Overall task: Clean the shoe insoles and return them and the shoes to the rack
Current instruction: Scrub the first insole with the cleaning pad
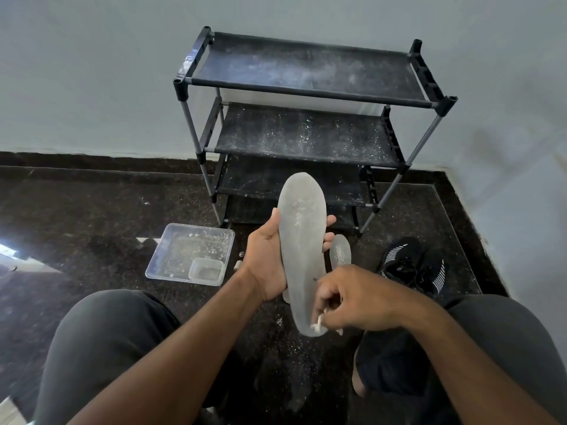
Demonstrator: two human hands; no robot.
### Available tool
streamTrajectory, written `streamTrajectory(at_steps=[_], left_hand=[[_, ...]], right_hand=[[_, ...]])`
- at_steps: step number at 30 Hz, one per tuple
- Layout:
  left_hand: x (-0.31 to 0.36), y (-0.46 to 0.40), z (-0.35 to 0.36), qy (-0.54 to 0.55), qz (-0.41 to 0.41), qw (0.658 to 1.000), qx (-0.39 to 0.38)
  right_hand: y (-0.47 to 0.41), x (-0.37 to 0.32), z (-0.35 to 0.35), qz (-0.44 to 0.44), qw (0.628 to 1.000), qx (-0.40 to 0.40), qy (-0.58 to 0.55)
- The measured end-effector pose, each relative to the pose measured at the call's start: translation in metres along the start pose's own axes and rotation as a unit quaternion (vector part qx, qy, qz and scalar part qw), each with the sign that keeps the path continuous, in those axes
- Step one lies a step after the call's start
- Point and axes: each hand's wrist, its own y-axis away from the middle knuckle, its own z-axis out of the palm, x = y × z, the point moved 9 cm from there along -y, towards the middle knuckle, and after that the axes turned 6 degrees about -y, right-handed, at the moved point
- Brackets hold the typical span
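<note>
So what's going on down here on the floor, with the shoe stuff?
A person sits on the floor cleaning an insole. The left hand holds it up while the right hand pinches a small white thing at its heel end. A second insole lies on the floor, black shoes to the right. The dusty rack behind holds no shoes.

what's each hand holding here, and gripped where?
Left hand grips the grey insole around its middle, fingers wrapped behind. Right hand pinches a small whitish object at the insole's heel end; what it is cannot be told.
</note>
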Motion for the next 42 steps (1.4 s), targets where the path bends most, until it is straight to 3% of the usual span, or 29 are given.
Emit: streamTrajectory(at_steps=[3,7,9,13,18,20,23,25,28,30,32,34,38,40,42], left_hand=[[0.001,-0.001,0.003,0.013,0.003,1.000,-0.014],[-0.004,-0.001,0.004,0.003,-0.015,1.000,-0.023],[-0.006,0.000,0.005,0.003,-0.022,1.000,-0.018],[-0.002,-0.002,0.003,0.020,-0.013,1.000,-0.009],[0.007,0.001,-0.005,0.009,0.024,0.999,0.026],[0.009,0.001,-0.004,0.007,0.030,0.999,0.033],[0.008,0.001,-0.001,0.022,0.025,0.999,0.027],[0.008,0.001,0.000,0.031,0.021,0.999,0.028],[0.008,0.001,-0.006,0.022,0.022,0.999,0.043],[0.009,0.002,-0.007,0.019,0.024,0.998,0.047],[0.008,0.003,-0.009,0.013,0.024,0.998,0.051],[0.008,0.004,-0.008,0.013,0.020,0.998,0.054],[0.005,0.008,-0.002,-0.014,0.002,0.998,0.056],[0.004,0.008,-0.003,-0.031,-0.001,0.997,0.070],[0.004,0.008,-0.004,-0.013,-0.001,0.997,0.070]], right_hand=[[0.000,-0.006,-0.023,-0.034,0.993,0.101,-0.047],[0.002,-0.016,-0.055,-0.101,0.945,0.299,-0.087],[-0.002,-0.022,-0.055,-0.123,0.930,0.338,-0.079],[-0.021,-0.025,-0.027,-0.124,0.962,0.242,-0.043],[-0.014,0.007,0.011,0.006,0.999,0.007,0.035],[-0.007,0.006,-0.002,-0.002,0.999,0.033,0.005],[-0.005,-0.007,-0.033,-0.059,0.984,0.160,-0.051],[-0.011,-0.011,-0.030,-0.061,0.985,0.153,-0.044],[-0.011,0.005,0.007,0.036,0.999,-0.037,-0.004],[0.002,0.014,0.011,0.064,0.993,-0.097,0.003],[0.005,0.014,-0.010,0.041,0.998,-0.029,-0.035],[0.004,0.010,-0.041,-0.005,0.992,0.100,-0.078],[0.004,0.004,-0.075,-0.080,0.930,0.333,-0.135],[-0.001,-0.005,-0.071,-0.090,0.927,0.361,-0.054],[-0.012,-0.008,-0.055,-0.074,0.951,0.299,-0.004]])
